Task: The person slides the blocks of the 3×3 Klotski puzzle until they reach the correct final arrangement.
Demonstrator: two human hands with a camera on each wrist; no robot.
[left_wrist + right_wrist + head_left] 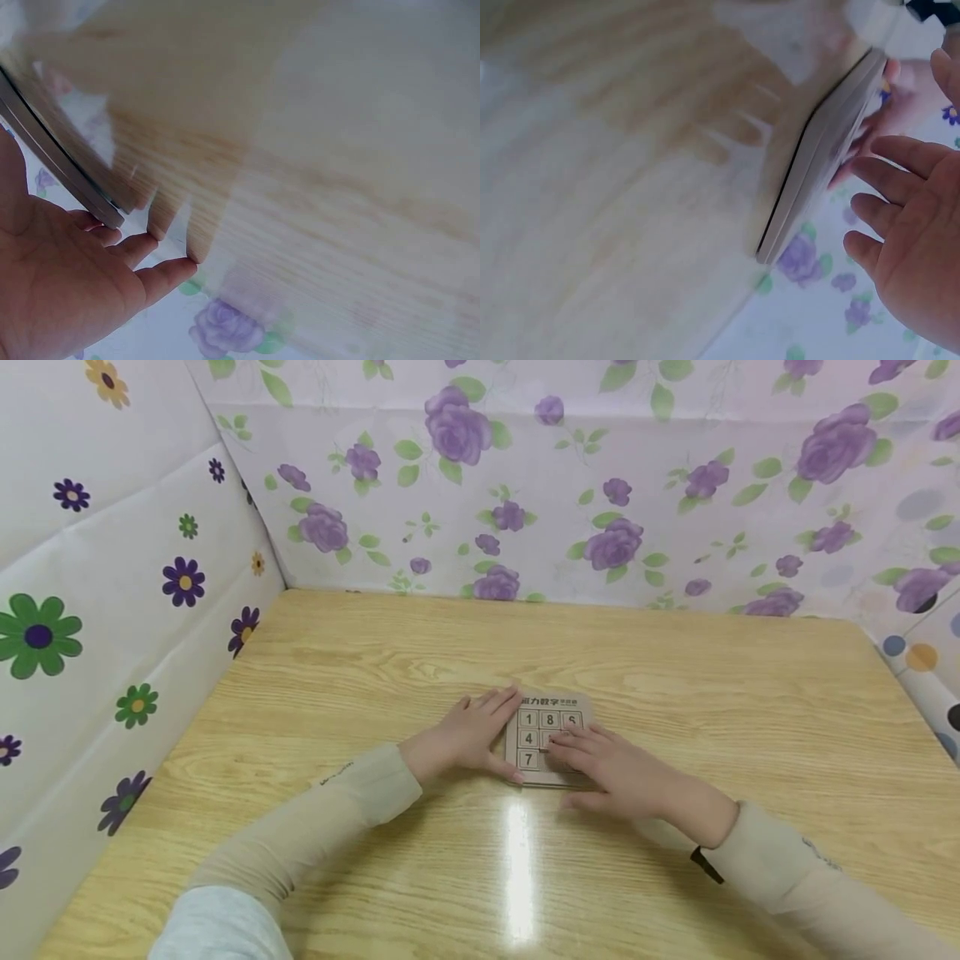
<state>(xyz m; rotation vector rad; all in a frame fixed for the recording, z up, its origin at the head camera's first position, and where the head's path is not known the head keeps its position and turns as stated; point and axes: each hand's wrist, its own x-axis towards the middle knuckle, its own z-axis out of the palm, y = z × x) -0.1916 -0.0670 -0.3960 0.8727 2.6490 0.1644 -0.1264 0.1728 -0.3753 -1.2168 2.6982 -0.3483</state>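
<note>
A flat, square sliding number puzzle (555, 702) lies on the table, its tiles 1, 8, 6, 4 and 7 showing in the head view. Along its left side rests my left hand (476, 735), fingers at the upper corner and thumb at the lower one. In the left wrist view, this hand's fingers (169, 276) extend past the puzzle's edge (52, 154). My right hand (626, 777) reaches over the lower right tiles with loosely extended fingers and hides several of them. From the right wrist, the fingers (889, 180) stand apart beside the puzzle's tilted-looking side (810, 165).
The glossy wood-grain table (420, 877) reflects a bright light strip near its front. Flower-print cloth (675, 410) hangs behind the back edge, and another patterned cloth (112, 568) runs along the left. A dark band (707, 865) shows under the right sleeve.
</note>
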